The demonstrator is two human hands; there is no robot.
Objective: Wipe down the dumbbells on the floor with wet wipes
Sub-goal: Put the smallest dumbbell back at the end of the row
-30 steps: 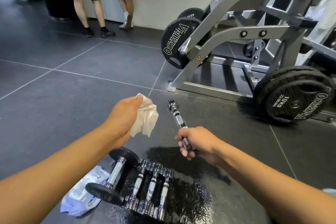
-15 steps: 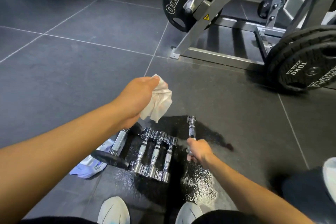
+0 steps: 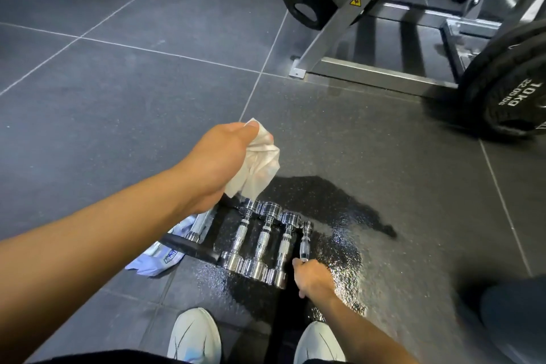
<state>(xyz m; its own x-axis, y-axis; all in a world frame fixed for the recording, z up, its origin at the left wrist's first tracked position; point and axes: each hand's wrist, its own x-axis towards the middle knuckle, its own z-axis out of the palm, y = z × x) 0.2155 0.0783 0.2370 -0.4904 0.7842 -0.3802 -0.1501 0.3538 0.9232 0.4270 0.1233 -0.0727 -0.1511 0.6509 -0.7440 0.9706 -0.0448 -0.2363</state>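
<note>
Three chrome dumbbells (image 3: 260, 242) lie side by side on a wet dark patch of floor. My right hand (image 3: 313, 276) grips the near end of a thin chrome bar (image 3: 305, 241), which rests on the floor at the right of the row. My left hand (image 3: 218, 162) hovers above the row's far end, closed on a crumpled white wet wipe (image 3: 258, 165). A dumbbell with black plates (image 3: 192, 241) lies to the left, partly hidden under my left arm.
A blue-and-white wipes pack (image 3: 159, 257) lies left of the dumbbells. A grey weight machine frame (image 3: 369, 71) with black plates (image 3: 514, 103) stands at the back right. My two white shoes (image 3: 195, 337) are at the bottom. Someone's dark knee (image 3: 514, 304) is at the right edge.
My right hand has lowered the thin chrome bar from the air down to the floor beside the row. My head has tilted down. My left hand still holds the wipe.
</note>
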